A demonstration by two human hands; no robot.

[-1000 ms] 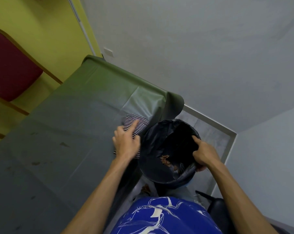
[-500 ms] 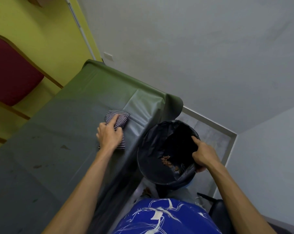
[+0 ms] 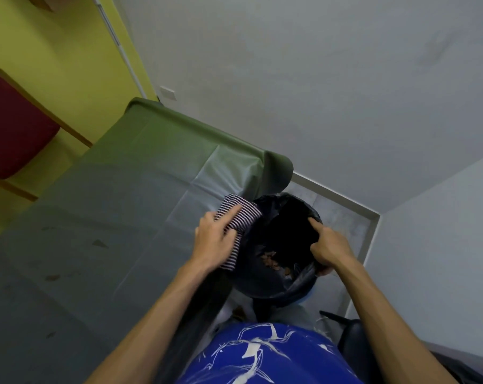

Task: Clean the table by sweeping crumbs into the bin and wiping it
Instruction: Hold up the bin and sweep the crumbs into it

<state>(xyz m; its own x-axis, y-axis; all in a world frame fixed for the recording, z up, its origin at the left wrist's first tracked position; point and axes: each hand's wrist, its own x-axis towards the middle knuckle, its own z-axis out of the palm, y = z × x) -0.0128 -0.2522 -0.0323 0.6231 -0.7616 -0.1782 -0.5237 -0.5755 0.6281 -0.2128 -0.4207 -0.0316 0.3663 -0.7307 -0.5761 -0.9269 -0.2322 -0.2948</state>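
A striped cloth [image 3: 241, 217] lies at the table's right edge, its far end hanging over the rim of the bin. My left hand [image 3: 214, 241] presses flat on the cloth with the index finger stretched forward. The bin [image 3: 265, 281] is round, lined with a black bag, and sits just below the table [image 3: 110, 231] edge. Brown crumbs [image 3: 271, 261] lie inside it. My right hand [image 3: 327, 248] grips the bin's right rim. The table is covered in a green-grey plastic sheet with a few dark specks on its left part.
A red padded chair [image 3: 10, 126] stands at the far left against the yellow wall. Grey walls meet in a corner behind the bin. A dark chair part [image 3: 354, 336] sits low on the right, near my blue shirt.
My left hand swept the cloth rightward across the table to the edge, over the bin's rim. My right hand has kept its hold on the bin.
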